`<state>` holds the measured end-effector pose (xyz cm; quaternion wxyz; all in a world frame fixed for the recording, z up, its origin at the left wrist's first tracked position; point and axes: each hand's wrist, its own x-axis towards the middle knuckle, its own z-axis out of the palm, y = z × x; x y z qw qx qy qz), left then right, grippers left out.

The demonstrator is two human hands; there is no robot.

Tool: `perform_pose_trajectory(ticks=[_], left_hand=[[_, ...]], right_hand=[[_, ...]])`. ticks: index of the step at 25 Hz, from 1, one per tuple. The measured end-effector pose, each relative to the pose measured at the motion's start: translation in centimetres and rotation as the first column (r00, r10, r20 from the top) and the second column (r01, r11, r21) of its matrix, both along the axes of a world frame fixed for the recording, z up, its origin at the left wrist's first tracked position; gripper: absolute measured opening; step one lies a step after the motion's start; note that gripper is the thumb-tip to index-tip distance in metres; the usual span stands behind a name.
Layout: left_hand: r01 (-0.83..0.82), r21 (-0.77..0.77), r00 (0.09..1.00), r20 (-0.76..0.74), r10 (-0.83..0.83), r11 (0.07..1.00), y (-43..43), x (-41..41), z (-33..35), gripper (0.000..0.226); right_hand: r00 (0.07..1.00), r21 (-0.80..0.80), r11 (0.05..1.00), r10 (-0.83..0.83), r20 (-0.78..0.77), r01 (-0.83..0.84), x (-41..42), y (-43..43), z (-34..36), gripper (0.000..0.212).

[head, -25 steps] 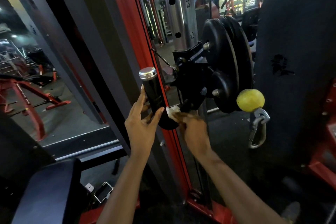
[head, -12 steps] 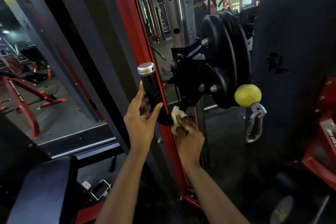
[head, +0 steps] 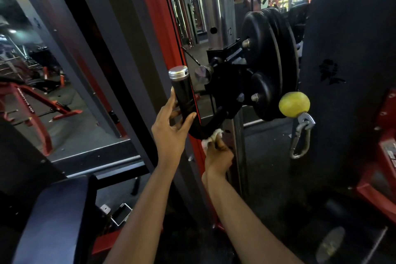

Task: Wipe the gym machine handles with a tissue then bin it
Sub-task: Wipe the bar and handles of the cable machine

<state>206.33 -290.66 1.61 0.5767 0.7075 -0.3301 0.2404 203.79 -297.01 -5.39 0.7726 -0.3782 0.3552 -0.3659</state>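
**Head view, gym machine.** My left grip [head: 171,133] held the lower part of the handle [head: 181,94], a black upright cylinder with a silver cap. The thumb lay on its right side and the fingers ran up its left side, only partly closed around it. My right grip [head: 218,154] sat lower and just to the right, fingers bunched tight round the tissue [head: 211,138]. The tissue, a crumpled white wad, was pressed against the underside of the handle where it bends toward the machine. Only a little of the tissue showed above the fingers. Both forearms were bare and reached up from the bottom edge.

**Surroundings.** Behind the handle rose a red upright [head: 162,28]. Beyond it stood a steel post [head: 220,10] with round holes and the numbers 13 and 12. To the right of the handle, black plates [head: 265,49] hung on pegs, the large ones behind and a small one in front. A yellow ball [head: 294,104] lay against their lower right edge, with a steel carabiner [head: 300,137] hanging directly under it. A dark back pad [head: 347,49] filled the right of the view, and a dark seat pad [head: 53,216] lay at lower left. At far left, a red frame [head: 32,109] stood on the grey floor [head: 70,130].
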Motion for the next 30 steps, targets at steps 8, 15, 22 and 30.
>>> perform_pose_trajectory(ticks=[8,15,22,30], left_hand=[[0.168,-0.141,0.944,-0.263,-0.201,0.976,0.8,-0.8,0.7,0.036],[0.132,-0.378,0.857,-0.420,-0.297,0.916,0.9,-0.6,0.3,0.039],[0.068,-0.359,0.844,-0.477,-0.246,0.931,1.3,-0.6,-1.2,0.038],[0.123,-0.414,0.806,-0.488,-0.335,0.902,0.7,-1.2,-0.7,0.034]], right_hand=[[0.996,-0.650,0.759,0.030,0.081,0.030,-6.1,1.1,5.5,0.033],[0.982,-0.884,-0.459,-0.106,0.156,0.090,-2.3,-4.8,10.8,0.034],[0.991,-0.650,-0.747,-0.101,-0.093,-0.137,-3.7,-5.9,3.2,0.035],[0.999,-0.699,-0.715,-0.006,0.050,0.030,-3.6,-5.3,11.6,0.032]])
